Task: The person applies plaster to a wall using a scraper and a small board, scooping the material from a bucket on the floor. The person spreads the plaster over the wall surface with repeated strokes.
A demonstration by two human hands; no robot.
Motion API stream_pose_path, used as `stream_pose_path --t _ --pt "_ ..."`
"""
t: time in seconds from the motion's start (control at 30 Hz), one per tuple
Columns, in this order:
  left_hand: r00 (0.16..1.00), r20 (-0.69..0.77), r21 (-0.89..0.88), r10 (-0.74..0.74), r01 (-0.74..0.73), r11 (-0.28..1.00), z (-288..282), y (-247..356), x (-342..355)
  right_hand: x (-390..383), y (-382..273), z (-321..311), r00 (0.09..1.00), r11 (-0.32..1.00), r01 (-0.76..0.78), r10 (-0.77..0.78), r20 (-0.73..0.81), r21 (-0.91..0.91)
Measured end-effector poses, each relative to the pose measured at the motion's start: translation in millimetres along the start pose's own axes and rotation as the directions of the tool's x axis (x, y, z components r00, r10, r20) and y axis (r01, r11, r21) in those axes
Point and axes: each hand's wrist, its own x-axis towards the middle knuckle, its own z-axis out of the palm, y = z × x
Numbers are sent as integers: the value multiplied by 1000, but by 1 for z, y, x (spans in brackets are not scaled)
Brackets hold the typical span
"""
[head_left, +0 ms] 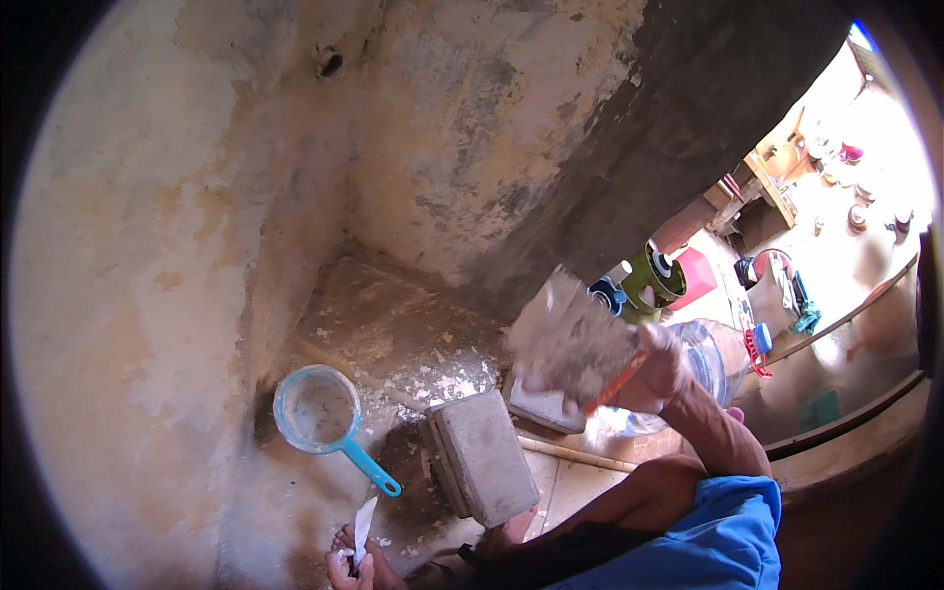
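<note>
My right hand [649, 382] is closed on the edge of a rough grey slab [570, 339] with an orange edge, raised above the floor and slightly blurred. Low in the picture, my left hand [352, 572] grips a thin, pointed white blade-like piece [364, 526]; its lower end is hidden in the fingers. Between the hands stand stacked grey blocks [487, 457]. Another pale block [546, 405] lies partly beneath the raised slab. A turquoise dipper [372, 467] with a long handle rests near the left wall, pale residue inside it.
Worn, peeling walls [147, 295] meet in a corner ahead. White flakes [452, 383] litter the floor. On the right are a large clear bottle [723, 359] with a blue cap, a green bucket [656, 275], a pink container [694, 277] and a wooden piece of furniture [767, 202].
</note>
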Motion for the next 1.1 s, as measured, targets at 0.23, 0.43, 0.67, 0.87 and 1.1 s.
stream_pose_path --t 0.23,0.43,0.67,0.87,1.1 --pt "969 -50 361 242 -208 909 -1 2 -5 -8 -30 23 871 863 492 -486 77 -112" --pt "938 -46 521 345 -272 809 2 6 -1 -3 -95 36 794 369 230 -606 -45 -901" --pt "917 -32 607 399 -299 736 7 10 4 42 -151 0 626 -822 -540 -537 566 -181" --pt "906 -23 648 423 -308 696 7 12 8 63 -196 -26 686 -836 -545 -400 608 65" --pt "902 -5 671 431 -316 671 6 16 15 62 -189 -34 676 -740 -653 -474 564 160"
